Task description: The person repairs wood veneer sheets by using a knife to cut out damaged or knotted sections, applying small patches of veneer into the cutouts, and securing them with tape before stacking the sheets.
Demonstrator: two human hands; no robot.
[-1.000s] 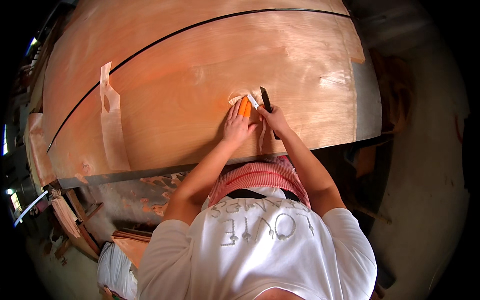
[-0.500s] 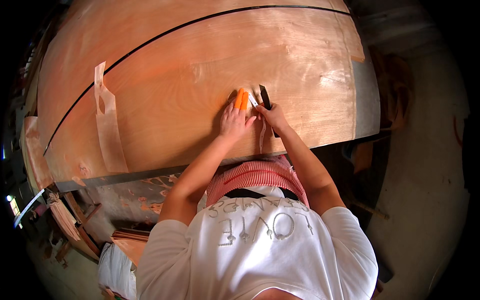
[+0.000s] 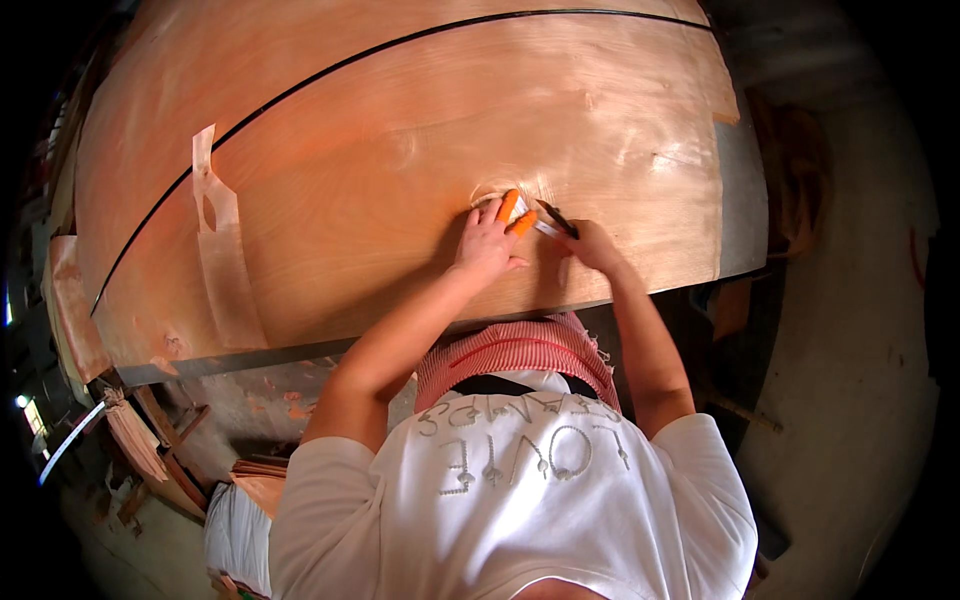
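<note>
White shirt (image 3: 520, 500): nearest of all, a short-sleeved top with pale lettering, filling the near middle of the view; both bare forearms run from it toward the far side.
Striped cloth (image 3: 515, 350): red and white, just beyond the shirt, at the near edge of the big sheet.
Stacked scraps (image 3: 150, 450): thin wood-coloured strips and offcuts, near left, below the table's edge.
Floor (image 3: 850, 400): grey and bare-looking, on the right.
Table edge (image 3: 745, 190): grey slab showing under the sheet at its right end and along its near rim.
Veneer sheet (image 3: 380, 180): large orange-brown wood sheet covering the table, grain running left to right.
Left hand (image 3: 487, 245): laid on the veneer sheet near its middle, fingers bent around an orange utility knife (image 3: 512, 210) and closed on it; the knife's orange body sticks out past the fingertips on the far side.
Right hand (image 3: 592, 245): just right of the left hand, closed on a thin dark tool (image 3: 556, 217) that slants up and left toward the knife; what kind of tool it is I cannot tell.
White tape piece (image 3: 535, 222): small, on the sheet between the 2 hands, touching the knife's tip area.
Tape strip (image 3: 222, 250): long pale strip stuck on the sheet's left part.
Dark seam (image 3: 330, 72): 1 curved black line crossing the far part of the sheet.
</note>
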